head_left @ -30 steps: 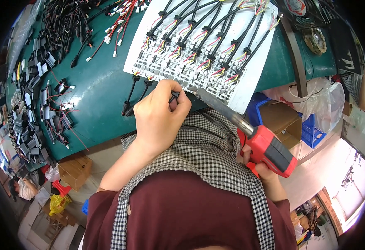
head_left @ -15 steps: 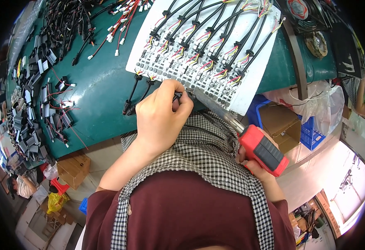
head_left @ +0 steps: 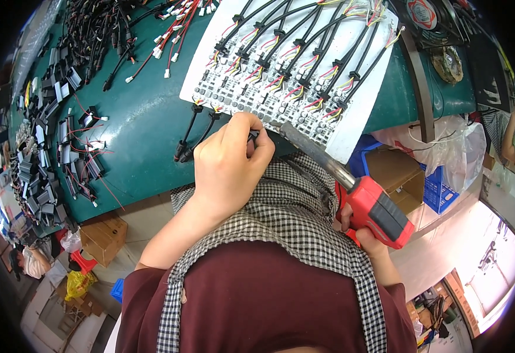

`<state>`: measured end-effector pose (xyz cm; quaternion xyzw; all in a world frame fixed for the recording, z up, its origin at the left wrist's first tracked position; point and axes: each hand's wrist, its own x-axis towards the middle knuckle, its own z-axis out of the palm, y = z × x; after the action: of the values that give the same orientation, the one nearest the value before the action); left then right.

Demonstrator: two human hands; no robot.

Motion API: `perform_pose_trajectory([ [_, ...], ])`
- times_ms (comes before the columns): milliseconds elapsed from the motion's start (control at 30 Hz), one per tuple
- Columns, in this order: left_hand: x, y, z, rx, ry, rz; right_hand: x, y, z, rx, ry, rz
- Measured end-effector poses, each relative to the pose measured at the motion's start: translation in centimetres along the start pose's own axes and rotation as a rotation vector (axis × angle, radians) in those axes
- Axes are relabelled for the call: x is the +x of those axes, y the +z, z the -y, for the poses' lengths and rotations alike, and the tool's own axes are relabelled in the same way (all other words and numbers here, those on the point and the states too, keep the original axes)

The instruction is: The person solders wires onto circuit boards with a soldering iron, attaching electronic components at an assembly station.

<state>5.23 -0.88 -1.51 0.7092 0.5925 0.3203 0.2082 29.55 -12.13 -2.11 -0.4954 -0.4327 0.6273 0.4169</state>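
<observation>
- The left hand [head_left: 228, 159] is closing its grip narrowly on a small black piece [head_left: 254, 135], likely a cable end, at the near edge of the circuit boards [head_left: 257, 100]; the fingers are hiding most of it.
- The right hand [head_left: 372, 241] is keeping its grip wrapped around the red tool [head_left: 382, 212], whose metal barrel [head_left: 322, 154] is pointing to this same edge; whether the tip is touching, I cannot tell.
- The tool is looking stiff and of moderate weight, so the plastic handle is offering the proper hold; the barrel is possibly being hot and is asking for distance.
- The black piece is appearing light, and its covering is probably bending softly; thin wires are likely being fragile, so a hold on the thick covering is seeming safer.
- The boards are lying flat on a smooth white sheet [head_left: 197, 76], showing a bumpy texture of small parts.
- Round black cables [head_left: 314, 69] with red and yellow wires are stretching across them.
- Beneath, the green surface [head_left: 145, 135] is shining, perhaps slippery.
</observation>
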Motion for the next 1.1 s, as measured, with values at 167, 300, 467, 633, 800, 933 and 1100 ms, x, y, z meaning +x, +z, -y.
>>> perform_pose_trajectory([
  [167,0.2,-0.1,0.0,0.008,-0.002,0.015,0.2,0.0,0.2,-0.061,0.04,0.022],
  [300,0.0,-0.2,0.2,0.115,0.1,-0.035,1.5,1.1,1.5,0.138,0.024,-0.037],
  [467,-0.2,-0.2,1.4,0.225,0.303,-0.099,4.2,1.9,2.1,0.202,-0.117,-0.227],
  [633,-0.4,-1.6,1.4,0.279,0.209,-0.034,5.9,2.8,2.3,0.284,-0.179,-0.215],
  [800,-0.2,-3.4,2.5,0.237,0.186,0.005,6.1,3.2,1.8,0.325,-0.147,-0.163],
  [933,1.2,-4.8,3.0,0.213,0.277,-0.076,6.4,3.8,2.4,0.334,-0.172,-0.201],
  [1100,8.9,-9.4,10.0,0.487,-0.056,-0.316,6.3,3.7,2.5,0.363,-0.222,-0.206],
])
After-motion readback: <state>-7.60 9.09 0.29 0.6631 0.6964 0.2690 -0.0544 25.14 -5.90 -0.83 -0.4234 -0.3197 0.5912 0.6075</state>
